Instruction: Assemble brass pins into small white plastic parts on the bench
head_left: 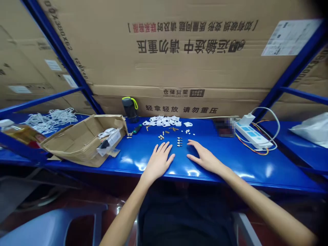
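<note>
1. Found left hand (pixel 159 162) palm down on table (pixel 133 155), near its front edge, fingers spread, thumb held apart.
2. Found right hand (pixel 205 158) low over table, thumb and forefinger parted, pointing inward. Cannot tell the set of the remaining fingers, nor firm contact with the table.
3. Noted four pins (pixel 179 140) between the hands, just beyond the fingertips, lying sideways in a neat column, touching neither hand.
4. Noted small brass bits (pixel 161 137) beyond left hand, and white bits (pixel 188 132) beyond the pins.
5. Recorded white rings (pixel 165 121) heaped at the back, with one ring (pixel 188 124) just right of the heap.
6. Recorded screwdriver (pixel 137 128) left of the heap, and bottle (pixel 130 110) upright behind it.
7. Logged open box (pixel 69 145) at left, holding white parts (pixel 107 133) and a clear bag (pixel 110 142).
8. Logged power strip (pixel 253 136) with plug (pixel 246 119) and cables (pixel 277 128) at right.
</note>
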Action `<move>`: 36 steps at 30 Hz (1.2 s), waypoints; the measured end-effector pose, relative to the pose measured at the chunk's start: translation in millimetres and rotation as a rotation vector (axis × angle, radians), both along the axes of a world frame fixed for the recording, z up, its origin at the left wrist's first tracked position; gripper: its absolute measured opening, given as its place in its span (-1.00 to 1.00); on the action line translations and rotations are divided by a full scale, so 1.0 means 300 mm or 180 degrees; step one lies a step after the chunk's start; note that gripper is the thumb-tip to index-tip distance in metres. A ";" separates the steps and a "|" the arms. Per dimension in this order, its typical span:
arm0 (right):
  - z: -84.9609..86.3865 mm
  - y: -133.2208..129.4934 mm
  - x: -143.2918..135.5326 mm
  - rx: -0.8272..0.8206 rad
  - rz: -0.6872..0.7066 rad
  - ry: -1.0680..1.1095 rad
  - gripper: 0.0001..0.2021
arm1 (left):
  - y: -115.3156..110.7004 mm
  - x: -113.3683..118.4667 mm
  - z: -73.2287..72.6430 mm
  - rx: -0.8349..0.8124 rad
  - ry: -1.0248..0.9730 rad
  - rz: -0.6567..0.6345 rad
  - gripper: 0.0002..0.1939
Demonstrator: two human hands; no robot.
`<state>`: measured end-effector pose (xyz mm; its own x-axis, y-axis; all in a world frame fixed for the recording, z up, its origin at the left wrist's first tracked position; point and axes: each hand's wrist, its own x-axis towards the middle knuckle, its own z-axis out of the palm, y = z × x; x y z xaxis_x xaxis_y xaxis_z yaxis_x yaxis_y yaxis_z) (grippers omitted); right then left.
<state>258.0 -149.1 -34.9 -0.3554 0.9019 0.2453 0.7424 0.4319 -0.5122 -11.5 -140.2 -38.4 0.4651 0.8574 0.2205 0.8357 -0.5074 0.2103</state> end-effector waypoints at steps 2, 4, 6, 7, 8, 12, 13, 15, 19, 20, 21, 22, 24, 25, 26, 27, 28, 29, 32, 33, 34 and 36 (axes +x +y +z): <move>0.009 0.060 0.001 -0.0005 0.0186 0.0202 -0.52 | 0.001 0.001 0.001 -0.0017 0.0012 0.0006 -0.43; 0.017 0.122 -0.008 0.0043 0.0275 0.0339 -0.58 | 0.002 0.001 0.002 -0.0041 0.0023 0.0015 -0.43; 0.023 0.172 -0.023 0.0123 0.0358 0.0419 -0.60 | 0.002 0.001 0.003 -0.0051 0.0026 0.0027 -0.43; 0.024 0.189 -0.030 0.0118 0.0383 0.0453 -0.60 | 0.001 0.001 0.004 -0.0048 0.0024 0.0028 -0.44; 0.023 0.202 -0.036 0.0092 0.0388 0.0451 -0.63 | 0.001 0.001 0.004 -0.0041 0.0018 0.0023 -0.44; 0.007 0.225 -0.047 0.0050 0.0356 0.0397 -0.68 | 0.000 0.001 0.004 -0.0015 -0.0013 -0.0016 -0.43; 0.003 0.230 -0.049 0.0069 0.0341 0.0364 -0.68 | 0.000 0.001 0.004 -0.0011 -0.0018 -0.0020 -0.43; -0.003 0.241 -0.059 0.0121 0.0336 0.0273 -0.70 | 0.000 0.000 0.003 -0.0005 -0.0034 -0.0019 -0.43; 0.000 0.263 -0.098 0.0118 0.0376 0.0275 -0.75 | 0.000 -0.002 0.002 -0.0027 -0.0126 -0.0018 -0.44; 0.001 0.268 -0.110 0.0121 0.0386 0.0291 -0.75 | 0.000 -0.003 0.001 -0.0038 -0.0172 -0.0018 -0.43; 0.002 0.272 -0.121 0.0137 0.0389 0.0303 -0.75 | 0.001 -0.003 0.001 -0.0044 -0.0228 -0.0007 -0.43; 0.002 0.276 -0.134 0.0164 0.0397 0.0304 -0.75 | 0.002 -0.004 0.000 -0.0041 -0.0292 0.0016 -0.43; -0.001 0.285 -0.161 0.0219 0.0409 0.0279 -0.74 | 0.006 -0.005 0.001 0.0014 -0.0437 0.0087 -0.45; -0.003 0.290 -0.178 0.0239 0.0419 0.0260 -0.73 | 0.008 -0.006 0.002 0.0065 -0.0508 0.0112 -0.47; -0.006 0.296 -0.197 0.0249 0.0444 0.0226 -0.72 | 0.009 -0.007 0.004 0.0124 -0.0568 0.0119 -0.51; -0.008 0.301 -0.219 0.0281 0.0438 0.0212 -0.71 | 0.010 -0.009 0.007 0.0185 -0.0610 0.0116 -0.56; -0.010 0.306 -0.245 0.0263 0.0442 0.0154 -0.72 | 0.011 -0.011 0.011 0.0239 -0.0626 0.0113 -0.62; -0.011 0.311 -0.273 0.0286 0.0412 0.0128 -0.73 | 0.011 -0.014 0.015 0.0284 -0.0619 0.0121 -0.68; -0.006 0.320 -0.359 0.0334 0.0341 0.0081 -0.72 | 0.014 -0.026 0.025 0.0345 -0.0545 0.0203 -0.81; -0.002 0.321 -0.384 0.0315 0.0305 0.0072 -0.72 | 0.016 -0.030 0.027 0.0343 -0.0536 0.0231 -0.84; 0.003 0.322 -0.404 0.0271 0.0328 0.0050 -0.72 | 0.020 -0.034 0.028 0.0331 -0.0542 0.0250 -0.85; 0.012 0.322 -0.426 0.0254 0.0354 0.0084 -0.71 | 0.032 -0.038 0.028 0.0328 -0.0592 0.0276 -0.86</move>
